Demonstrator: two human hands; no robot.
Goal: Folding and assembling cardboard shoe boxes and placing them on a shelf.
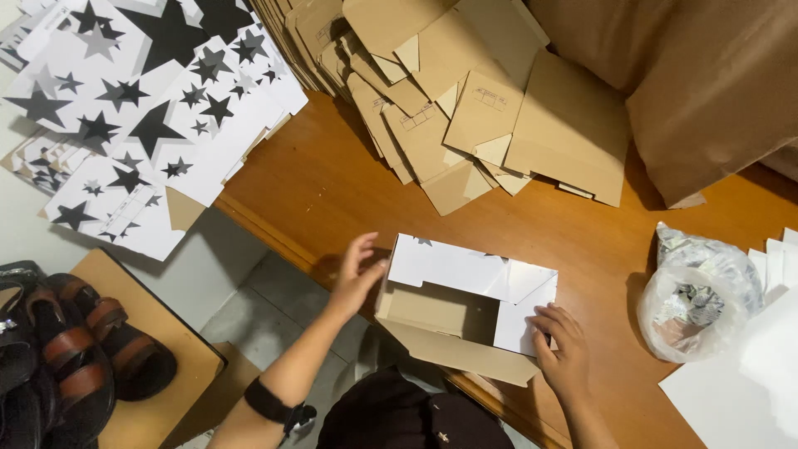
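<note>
At lower centre of the frame we see a half-folded white-and-brown box (465, 303) on the wooden surface (332, 179), left hand (357, 273) against its left wall with fingers spread, right hand (561, 349) pressing its right flap, fingers together.

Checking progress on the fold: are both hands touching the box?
Yes, the left hand presses the box at its left end and the right hand holds its right flap.

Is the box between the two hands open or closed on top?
Open: the box shows its brown inside, white flaps standing up, left hand and right hand at its sides.
</note>
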